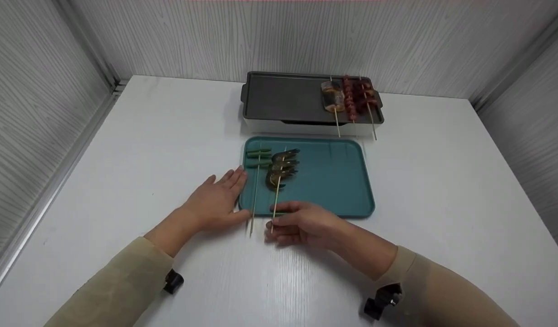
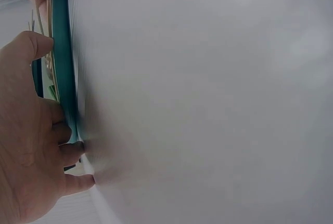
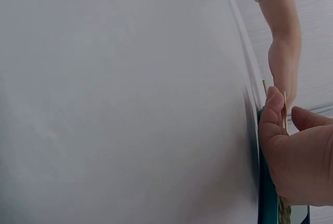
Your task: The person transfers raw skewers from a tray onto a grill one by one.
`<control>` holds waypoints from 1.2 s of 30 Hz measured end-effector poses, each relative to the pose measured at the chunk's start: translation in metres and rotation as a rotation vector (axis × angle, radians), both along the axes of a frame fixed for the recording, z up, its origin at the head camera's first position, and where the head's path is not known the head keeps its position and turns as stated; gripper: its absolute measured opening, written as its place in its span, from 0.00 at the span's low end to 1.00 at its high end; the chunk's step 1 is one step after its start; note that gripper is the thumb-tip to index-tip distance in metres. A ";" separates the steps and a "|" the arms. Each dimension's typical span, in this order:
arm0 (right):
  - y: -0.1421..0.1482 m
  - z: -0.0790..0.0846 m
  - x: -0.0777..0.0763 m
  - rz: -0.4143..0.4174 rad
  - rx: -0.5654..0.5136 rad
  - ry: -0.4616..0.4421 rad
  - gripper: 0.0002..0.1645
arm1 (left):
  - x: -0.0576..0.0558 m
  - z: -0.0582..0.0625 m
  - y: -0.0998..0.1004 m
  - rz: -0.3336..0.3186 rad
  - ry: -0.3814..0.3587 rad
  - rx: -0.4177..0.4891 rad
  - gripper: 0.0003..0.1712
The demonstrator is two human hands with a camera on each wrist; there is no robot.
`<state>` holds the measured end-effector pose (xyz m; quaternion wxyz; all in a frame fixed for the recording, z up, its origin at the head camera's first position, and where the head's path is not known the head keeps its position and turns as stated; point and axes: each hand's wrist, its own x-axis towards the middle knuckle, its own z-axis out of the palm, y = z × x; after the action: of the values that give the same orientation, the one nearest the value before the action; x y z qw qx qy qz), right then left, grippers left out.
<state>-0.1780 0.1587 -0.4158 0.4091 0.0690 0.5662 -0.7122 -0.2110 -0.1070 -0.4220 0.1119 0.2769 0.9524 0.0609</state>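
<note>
My right hand (image 1: pixel 309 223) pinches the bare lower end of a shrimp skewer (image 1: pixel 282 167), just past the near edge of a teal tray (image 1: pixel 331 181). Several dark, curled shrimp are threaded on its upper part, over the tray. To their left lies a skewer of green vegetable pieces (image 1: pixel 259 164), its stick reaching over the tray's near edge. My left hand (image 1: pixel 214 200) rests with fingers extended against the tray's left edge, its thumb close to that stick. In the left wrist view the same left hand (image 2: pixel 28 135) touches the tray's side (image 2: pixel 63 52).
Behind the tray stands a dark griddle (image 1: pixel 283 96) on a white base. On its right part lie a skewer with a thick browned piece (image 1: pixel 333 97), one of small red pieces (image 1: pixel 349 100) and one of dark red pieces (image 1: pixel 364 96). Wood-grain panels (image 1: pixel 215 41) surround the white table (image 1: pixel 433 181).
</note>
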 end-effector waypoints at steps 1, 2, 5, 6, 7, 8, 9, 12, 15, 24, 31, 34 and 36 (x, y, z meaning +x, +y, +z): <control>0.001 0.000 0.001 -0.003 -0.002 -0.002 0.29 | 0.000 0.000 0.000 0.000 -0.001 -0.003 0.57; 0.003 0.000 0.001 -0.005 -0.003 -0.004 0.30 | 0.000 0.000 0.000 0.001 -0.001 -0.006 0.57; 0.007 0.000 0.003 -0.010 0.004 -0.001 0.32 | 0.000 0.000 0.001 0.001 -0.004 -0.011 0.57; 0.009 0.001 0.004 -0.013 0.010 -0.002 0.33 | 0.000 0.000 0.001 0.001 -0.006 -0.012 0.57; 0.011 0.001 0.005 -0.014 0.017 0.001 0.33 | 0.000 0.000 0.002 0.001 -0.007 -0.012 0.57; 0.012 0.001 0.005 -0.016 0.024 0.004 0.34 | 0.000 0.000 0.002 0.000 -0.008 -0.012 0.57; 0.014 0.002 0.006 -0.017 0.031 0.008 0.34 | 0.000 0.001 0.002 0.000 -0.008 -0.011 0.58; 0.019 0.004 0.007 -0.021 0.041 0.013 0.35 | 0.000 0.001 0.001 -0.004 -0.006 -0.008 0.58; 0.022 0.006 0.008 -0.032 0.060 0.028 0.35 | 0.001 0.002 0.001 0.001 0.002 0.000 0.57; 0.038 0.005 0.011 -0.045 0.094 0.069 0.34 | 0.001 0.004 0.002 -0.002 -0.008 -0.016 0.56; 0.048 0.009 0.010 -0.050 0.069 0.078 0.32 | 0.002 0.004 0.001 -0.008 -0.009 -0.011 0.56; 0.053 0.011 0.011 -0.053 0.052 0.089 0.32 | 0.001 0.004 0.001 -0.007 -0.009 -0.010 0.56; 0.055 0.013 0.011 -0.057 0.045 0.097 0.32 | 0.001 0.003 0.001 -0.007 -0.008 -0.008 0.56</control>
<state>-0.1669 0.2140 -0.4031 0.3590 0.0597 0.5989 -0.7133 -0.2099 -0.1060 -0.4186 0.1170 0.2793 0.9513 0.0579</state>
